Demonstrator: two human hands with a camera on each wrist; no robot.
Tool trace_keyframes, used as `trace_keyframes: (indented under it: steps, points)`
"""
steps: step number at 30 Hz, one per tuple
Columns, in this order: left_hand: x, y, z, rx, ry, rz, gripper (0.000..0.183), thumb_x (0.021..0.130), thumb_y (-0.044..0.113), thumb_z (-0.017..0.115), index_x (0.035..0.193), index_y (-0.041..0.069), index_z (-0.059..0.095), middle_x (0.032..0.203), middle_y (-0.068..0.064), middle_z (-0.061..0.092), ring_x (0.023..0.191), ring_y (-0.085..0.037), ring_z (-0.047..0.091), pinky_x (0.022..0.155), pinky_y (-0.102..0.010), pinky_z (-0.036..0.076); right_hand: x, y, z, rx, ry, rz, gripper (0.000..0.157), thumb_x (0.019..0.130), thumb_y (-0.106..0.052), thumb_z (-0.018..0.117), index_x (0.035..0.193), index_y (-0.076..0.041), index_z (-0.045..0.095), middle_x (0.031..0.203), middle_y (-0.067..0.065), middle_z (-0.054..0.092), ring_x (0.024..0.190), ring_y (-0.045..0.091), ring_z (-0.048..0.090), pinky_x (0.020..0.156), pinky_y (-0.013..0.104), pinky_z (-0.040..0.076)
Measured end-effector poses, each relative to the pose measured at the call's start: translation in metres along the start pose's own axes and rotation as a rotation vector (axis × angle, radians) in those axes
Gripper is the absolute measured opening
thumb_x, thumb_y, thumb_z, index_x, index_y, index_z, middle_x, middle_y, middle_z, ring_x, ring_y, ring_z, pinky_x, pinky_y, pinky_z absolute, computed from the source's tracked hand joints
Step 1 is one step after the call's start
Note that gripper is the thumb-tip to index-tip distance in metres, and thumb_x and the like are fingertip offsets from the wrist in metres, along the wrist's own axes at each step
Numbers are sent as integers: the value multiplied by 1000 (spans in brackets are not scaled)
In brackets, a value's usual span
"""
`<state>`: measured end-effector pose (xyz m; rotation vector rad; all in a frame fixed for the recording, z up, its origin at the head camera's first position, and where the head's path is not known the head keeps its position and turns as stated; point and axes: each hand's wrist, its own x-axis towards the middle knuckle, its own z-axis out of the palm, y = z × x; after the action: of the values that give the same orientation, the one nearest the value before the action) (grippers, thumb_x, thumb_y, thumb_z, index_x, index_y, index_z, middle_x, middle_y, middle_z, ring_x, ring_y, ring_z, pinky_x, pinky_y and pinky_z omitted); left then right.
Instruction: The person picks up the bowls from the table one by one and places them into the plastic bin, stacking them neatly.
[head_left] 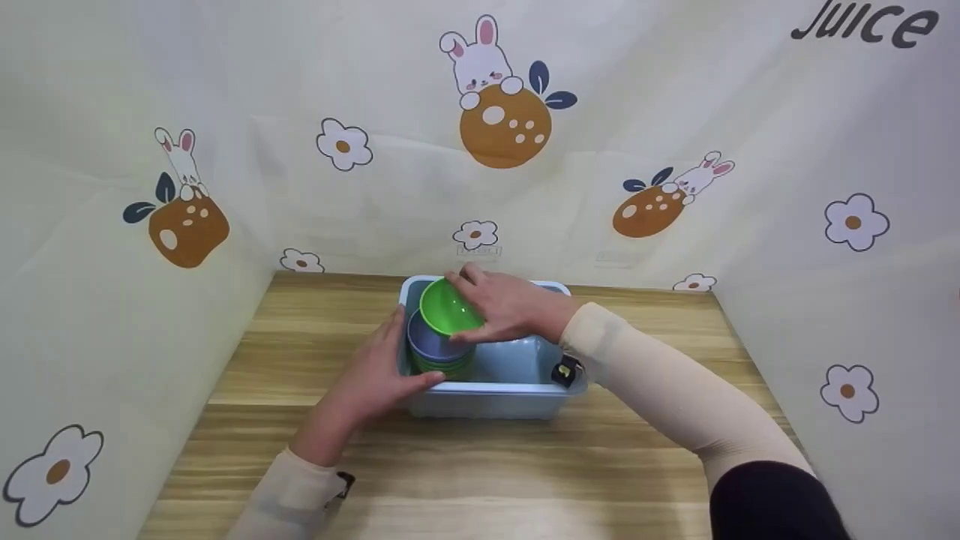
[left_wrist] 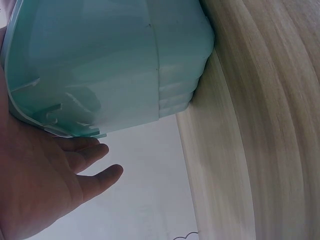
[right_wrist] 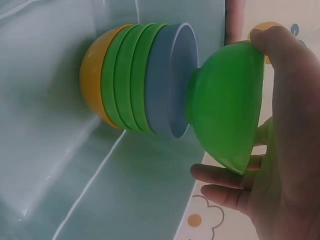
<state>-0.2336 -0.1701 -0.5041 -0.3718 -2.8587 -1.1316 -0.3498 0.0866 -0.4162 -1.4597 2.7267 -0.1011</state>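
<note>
My right hand [head_left: 514,304] grips a green bowl [head_left: 442,307] by its rim, thumb on one side and fingers on the other. In the right wrist view the green bowl [right_wrist: 227,105] is tilted over the mouth of a blue bowl [right_wrist: 172,80]. That blue bowl tops a nested stack with several green bowls [right_wrist: 127,77] and a yellow-orange bowl [right_wrist: 92,75] at the bottom. The stack stands in the left part of a light blue plastic bin [head_left: 487,405]. My left hand [head_left: 375,375] rests against the bin's left front corner, fingers extended along its side and thumb over the front rim.
The bin stands on a wood-grain table [head_left: 480,472] close to the back. A pale printed cloth [head_left: 405,202] with rabbits, oranges and flowers rises behind and at both sides. Small dark devices sit at both wrists, including one [head_left: 566,370] at the right.
</note>
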Motion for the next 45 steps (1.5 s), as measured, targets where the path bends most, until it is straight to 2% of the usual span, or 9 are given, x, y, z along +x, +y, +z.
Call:
trace_keyframes:
  steps: [9, 24, 29, 34, 41, 45]
  points:
    - [1, 0, 0, -1, -15, -12, 141, 82, 86, 77, 179, 10, 10, 182, -18, 21, 164, -43, 30, 128, -66, 33, 7, -4, 6, -34, -13, -30, 114, 95, -83, 59, 175, -7, 28, 142, 15, 47, 102, 23, 62, 92, 37, 61]
    - [0, -1, -1, 8, -13, -8, 141, 82, 88, 76, 179, 10, 9, 183, -17, 19, 165, -43, 28, 128, -66, 32, 14, -3, 13, -38, -38, -21, 114, 95, -86, 55, 177, -11, 26, 141, 13, 48, 105, 22, 61, 93, 36, 60]
    - [0, 1, 0, 14, -11, -9, 137, 85, 82, 78, 178, 6, 12, 182, -21, 21, 163, -47, 29, 128, -67, 31, 18, -3, 15, -59, -57, -49, 113, 96, -84, 55, 175, -8, 28, 138, 15, 49, 104, 25, 65, 95, 39, 61]
    - [0, 1, 0, 13, -10, -13, 132, 88, 73, 82, 178, 5, 12, 181, -22, 22, 163, -48, 30, 128, -68, 31, 22, -4, 16, -52, -79, -54, 114, 96, -85, 53, 175, -8, 27, 141, 15, 48, 105, 23, 64, 95, 38, 61]
    - [0, 0, 0, 20, -11, -18, 139, 83, 85, 77, 178, 8, 10, 182, -19, 21, 164, -43, 29, 128, -65, 32, 27, -3, 20, -56, -110, -48, 115, 96, -88, 48, 176, -9, 25, 148, 17, 47, 108, 24, 64, 97, 39, 60]
    - [0, 0, 0, 19, 0, -8, 137, 85, 82, 78, 178, 6, 12, 182, -21, 22, 164, -45, 30, 128, -66, 32, 27, -3, 24, -68, -130, -53, 116, 97, -88, 48, 177, -8, 23, 154, 20, 45, 113, 26, 64, 102, 41, 59]
